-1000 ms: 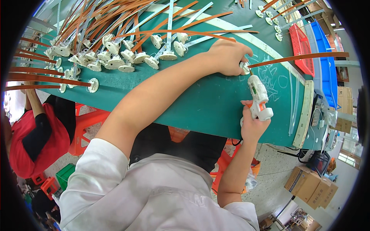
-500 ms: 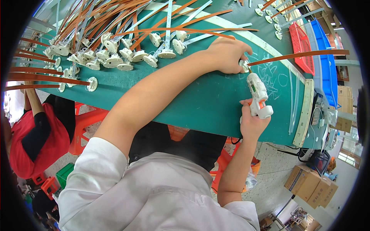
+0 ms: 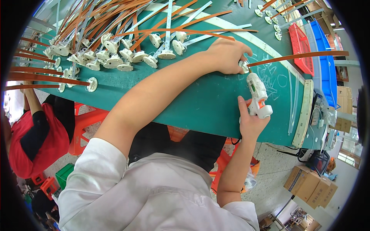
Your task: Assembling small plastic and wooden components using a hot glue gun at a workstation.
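My left hand (image 3: pixel 228 54) is closed around a small white round base (image 3: pixel 243 67), which is partly hidden by the fingers. From that base a long brown strip (image 3: pixel 296 57) reaches out to the right. My right hand (image 3: pixel 252 122) grips a white hot glue gun (image 3: pixel 257 89) with orange parts, its thumb raised off the handle. The gun's nozzle points up at the base, at or very near the foot of the strip; actual contact is too small to tell.
Many similar white bases (image 3: pixel 113 61) with brown and grey strips crowd the green table (image 3: pixel 185 100) at left. Thin clear sticks (image 3: pixel 293 102) lie at right, near a red basket (image 3: pixel 301 50) and a blue bin (image 3: pixel 325 63). A person in red (image 3: pixel 31 142) sits at far left.
My right thumb has lifted and straightened away from the glue gun's handle. The gun, the left hand and the base hold nearly the same place.
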`<control>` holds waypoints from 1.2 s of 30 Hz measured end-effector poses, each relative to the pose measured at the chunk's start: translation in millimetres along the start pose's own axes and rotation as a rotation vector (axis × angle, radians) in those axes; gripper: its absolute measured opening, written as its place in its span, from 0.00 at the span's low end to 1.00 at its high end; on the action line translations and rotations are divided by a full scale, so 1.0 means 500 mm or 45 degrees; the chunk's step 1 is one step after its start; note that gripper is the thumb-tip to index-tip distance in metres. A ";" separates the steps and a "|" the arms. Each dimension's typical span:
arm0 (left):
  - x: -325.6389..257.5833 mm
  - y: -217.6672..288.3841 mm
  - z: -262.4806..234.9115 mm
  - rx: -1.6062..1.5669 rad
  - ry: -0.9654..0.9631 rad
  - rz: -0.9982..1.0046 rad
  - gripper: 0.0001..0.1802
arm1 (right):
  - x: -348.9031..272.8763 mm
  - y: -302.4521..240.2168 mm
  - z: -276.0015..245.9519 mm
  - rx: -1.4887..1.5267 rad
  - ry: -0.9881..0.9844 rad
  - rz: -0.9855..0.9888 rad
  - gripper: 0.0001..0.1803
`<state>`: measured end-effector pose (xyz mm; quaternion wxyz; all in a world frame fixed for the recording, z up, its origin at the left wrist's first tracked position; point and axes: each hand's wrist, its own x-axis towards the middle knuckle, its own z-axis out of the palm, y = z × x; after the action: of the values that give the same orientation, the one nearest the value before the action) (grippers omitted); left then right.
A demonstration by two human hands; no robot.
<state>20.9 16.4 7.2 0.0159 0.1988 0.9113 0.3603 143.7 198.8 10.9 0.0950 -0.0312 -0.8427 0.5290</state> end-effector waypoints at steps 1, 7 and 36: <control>-0.001 0.000 0.001 -0.002 0.004 0.003 0.32 | 0.000 -0.001 -0.001 -0.048 -0.017 0.000 0.14; -0.001 0.001 -0.002 -0.018 -0.009 -0.004 0.31 | 0.002 0.006 0.000 -0.092 -0.018 -0.055 0.15; 0.000 -0.003 0.000 -0.015 0.005 0.008 0.31 | 0.000 -0.013 -0.001 -0.128 -0.018 0.004 0.17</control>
<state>20.6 15.7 6.1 0.0141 0.2009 0.9085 0.3661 143.9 196.3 16.8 0.0864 -0.0336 -0.8687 0.4865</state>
